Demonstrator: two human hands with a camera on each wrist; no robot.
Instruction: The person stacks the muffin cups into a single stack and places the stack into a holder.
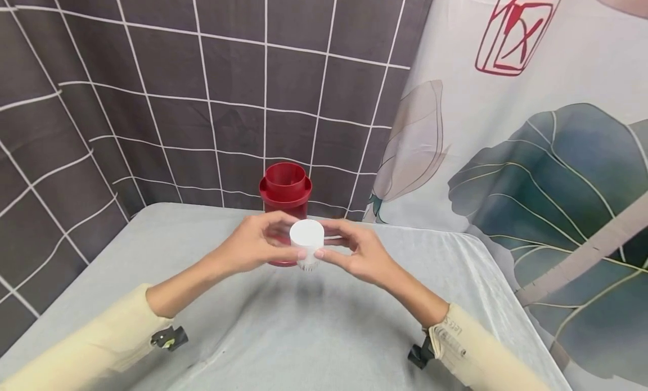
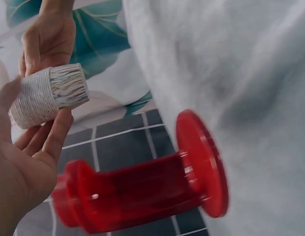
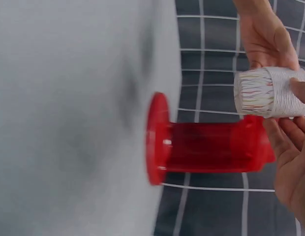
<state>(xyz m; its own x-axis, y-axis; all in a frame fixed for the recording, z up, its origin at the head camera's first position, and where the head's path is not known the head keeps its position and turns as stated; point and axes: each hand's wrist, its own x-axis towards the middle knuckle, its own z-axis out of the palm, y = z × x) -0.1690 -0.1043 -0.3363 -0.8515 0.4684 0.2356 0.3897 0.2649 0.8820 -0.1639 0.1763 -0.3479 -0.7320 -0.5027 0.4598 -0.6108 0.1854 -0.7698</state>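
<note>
Between both hands, above the table, a stack of nested white paper cups (image 1: 307,236) is held upright. Its ridged rims face up, and a patterned cup body (image 2: 69,86) shows at the lower end. My left hand (image 1: 250,246) grips the stack from the left, thumb on the near side. From the other side my right hand (image 1: 363,251) grips it the same way. Just behind stands a red see-through cylinder (image 1: 286,195) on a round base (image 3: 157,140), with a stepped, narrower top. The hands and cups partly hide its lower half in the head view.
A pale grey cloth covers the table (image 1: 304,335). Close behind the red cylinder hangs a dark curtain (image 1: 233,126) with white grid lines. To the right is a white curtain (image 1: 455,171) with large leaf prints.
</note>
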